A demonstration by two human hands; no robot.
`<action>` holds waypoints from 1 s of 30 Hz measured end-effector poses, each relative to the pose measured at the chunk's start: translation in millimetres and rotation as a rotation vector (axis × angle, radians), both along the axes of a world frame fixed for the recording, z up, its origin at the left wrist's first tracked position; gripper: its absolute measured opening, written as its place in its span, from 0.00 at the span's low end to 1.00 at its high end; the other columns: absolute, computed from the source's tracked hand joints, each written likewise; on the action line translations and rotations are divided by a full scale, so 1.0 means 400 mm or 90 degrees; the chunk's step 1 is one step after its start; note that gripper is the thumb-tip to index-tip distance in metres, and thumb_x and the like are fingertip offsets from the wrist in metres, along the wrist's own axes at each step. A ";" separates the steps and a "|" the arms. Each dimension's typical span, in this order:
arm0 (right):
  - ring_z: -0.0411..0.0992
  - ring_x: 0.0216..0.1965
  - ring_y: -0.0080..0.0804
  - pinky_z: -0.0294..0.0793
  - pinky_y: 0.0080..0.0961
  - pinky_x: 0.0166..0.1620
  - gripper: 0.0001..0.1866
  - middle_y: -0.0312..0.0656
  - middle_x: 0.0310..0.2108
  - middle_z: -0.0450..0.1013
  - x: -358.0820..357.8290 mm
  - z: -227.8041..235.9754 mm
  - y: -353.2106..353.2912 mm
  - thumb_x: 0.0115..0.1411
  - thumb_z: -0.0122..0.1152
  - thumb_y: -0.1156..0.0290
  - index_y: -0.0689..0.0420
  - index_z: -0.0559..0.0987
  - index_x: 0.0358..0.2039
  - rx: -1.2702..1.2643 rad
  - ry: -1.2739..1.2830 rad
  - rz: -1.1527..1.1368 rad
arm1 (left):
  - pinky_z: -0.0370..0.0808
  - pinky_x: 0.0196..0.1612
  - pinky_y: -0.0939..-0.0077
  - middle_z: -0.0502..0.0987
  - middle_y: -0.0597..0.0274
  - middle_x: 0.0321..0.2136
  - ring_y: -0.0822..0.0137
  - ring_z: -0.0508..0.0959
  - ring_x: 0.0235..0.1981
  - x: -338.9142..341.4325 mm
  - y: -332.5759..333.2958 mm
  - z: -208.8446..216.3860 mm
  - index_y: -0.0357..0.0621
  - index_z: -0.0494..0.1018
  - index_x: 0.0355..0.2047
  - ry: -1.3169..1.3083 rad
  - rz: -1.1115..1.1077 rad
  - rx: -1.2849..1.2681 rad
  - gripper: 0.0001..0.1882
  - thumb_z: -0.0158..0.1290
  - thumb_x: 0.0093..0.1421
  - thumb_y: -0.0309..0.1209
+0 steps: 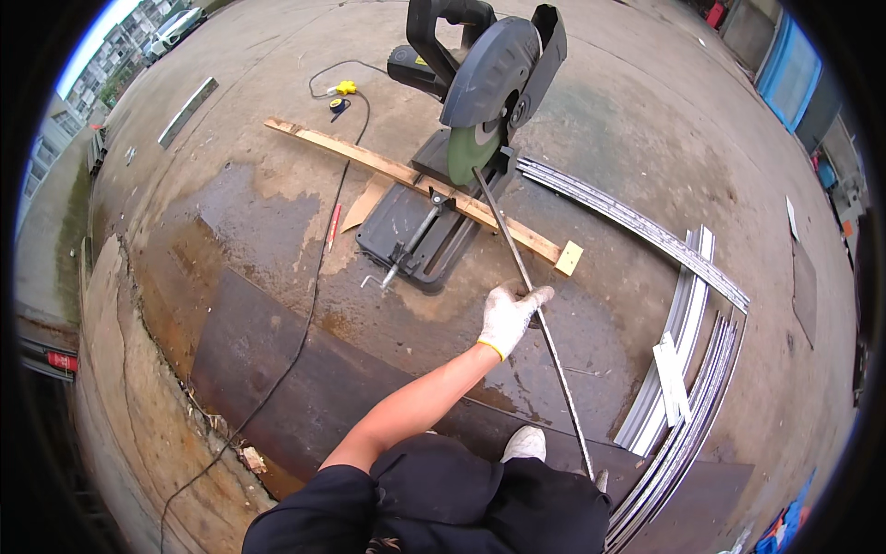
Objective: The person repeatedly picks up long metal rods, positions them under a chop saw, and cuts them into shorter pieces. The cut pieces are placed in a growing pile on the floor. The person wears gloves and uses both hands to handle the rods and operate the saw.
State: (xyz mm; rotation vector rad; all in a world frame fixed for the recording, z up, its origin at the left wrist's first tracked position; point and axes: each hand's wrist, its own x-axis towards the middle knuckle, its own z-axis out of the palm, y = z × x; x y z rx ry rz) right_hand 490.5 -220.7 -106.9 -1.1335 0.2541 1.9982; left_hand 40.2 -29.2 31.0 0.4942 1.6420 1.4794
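Ideally, the thin metal rod point(531, 291), clamped in the gloved left hand point(509, 317), should be held flat under the saw's disc point(475, 148); the right hand is unseen.

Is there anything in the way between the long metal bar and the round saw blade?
Nothing visible blocks it. The left hand in a white glove grips the long thin metal bar, and the bar's far end already lies on the chop saw's dark base, right under the green round cutting disc, crossing the long wooden plank.
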 end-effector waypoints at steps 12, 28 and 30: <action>0.62 0.23 0.30 0.67 0.32 0.31 0.28 0.33 0.21 0.65 -0.141 0.191 0.086 0.67 0.50 0.46 0.57 0.79 0.51 -0.056 0.162 0.083 | 0.72 0.25 0.77 0.78 0.65 0.21 0.75 0.74 0.21 -0.021 0.005 -0.070 0.36 0.79 0.27 -0.031 0.042 0.056 0.16 0.68 0.57 0.39; 0.60 0.29 0.26 0.66 0.29 0.37 0.21 0.31 0.31 0.67 -0.162 0.191 0.066 0.66 0.56 0.52 0.46 0.79 0.56 0.128 0.211 0.050 | 0.82 0.38 0.62 0.80 0.49 0.39 0.60 0.82 0.34 -0.017 -0.024 -0.071 0.41 0.71 0.47 -0.452 0.015 0.194 0.11 0.52 0.69 0.33; 0.60 0.29 0.26 0.66 0.29 0.37 0.22 0.32 0.30 0.66 -0.194 0.234 0.065 0.67 0.55 0.51 0.44 0.78 0.58 0.148 0.178 0.023 | 0.81 0.41 0.58 0.79 0.50 0.41 0.59 0.80 0.36 -0.016 -0.025 -0.067 0.43 0.70 0.47 -0.526 0.001 0.230 0.10 0.53 0.69 0.33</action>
